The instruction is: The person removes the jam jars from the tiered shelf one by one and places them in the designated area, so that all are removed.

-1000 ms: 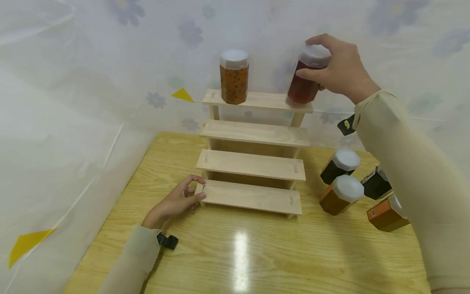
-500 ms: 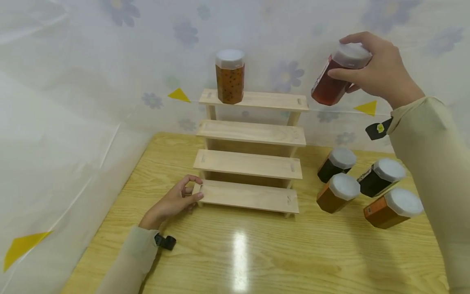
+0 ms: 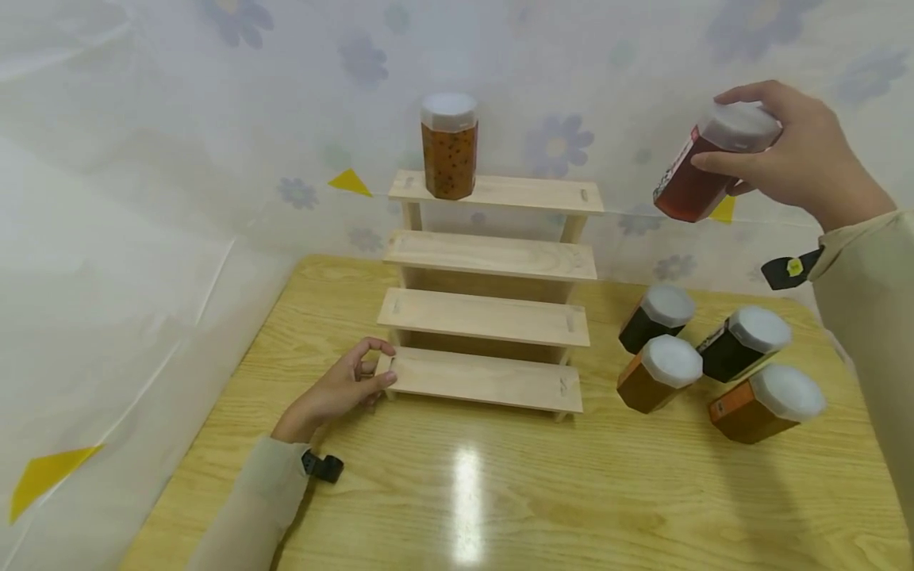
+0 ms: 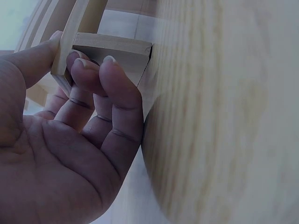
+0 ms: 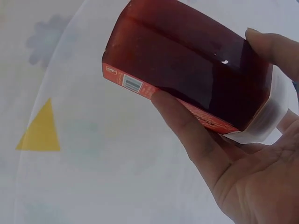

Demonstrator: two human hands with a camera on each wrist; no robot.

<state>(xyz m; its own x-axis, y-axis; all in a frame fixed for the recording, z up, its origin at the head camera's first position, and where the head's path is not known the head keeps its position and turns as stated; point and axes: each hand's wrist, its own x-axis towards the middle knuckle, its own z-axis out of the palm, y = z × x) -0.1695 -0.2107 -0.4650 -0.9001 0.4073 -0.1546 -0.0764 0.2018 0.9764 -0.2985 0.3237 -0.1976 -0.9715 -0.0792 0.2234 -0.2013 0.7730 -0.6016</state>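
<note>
My right hand [image 3: 803,155] grips a dark red jar [image 3: 700,178] with a white lid, held tilted in the air to the right of the wooden step rack [image 3: 493,313]. In the right wrist view the red jar [image 5: 187,60] shows a red label with a barcode, and fingers press along its side. My left hand [image 3: 346,385] pinches the left end of the rack's lowest shelf. Close up in the left wrist view, the left hand's fingers curl under the shelf board [image 4: 70,37]. An amber jar [image 3: 450,155] with dark specks stands at the left of the top shelf.
Right of the rack, several white-lidded jars are grouped on the wooden table: a dark jar [image 3: 653,321], a brown jar [image 3: 653,381], another dark jar [image 3: 739,349] and an orange-labelled jar [image 3: 757,408]. A flower-patterned white sheet [image 3: 286,95] hangs behind.
The right hand has lifted the red jar off the right end of the top shelf and carried it to the right, tilting it further. The left hand stays at the lowest shelf.
</note>
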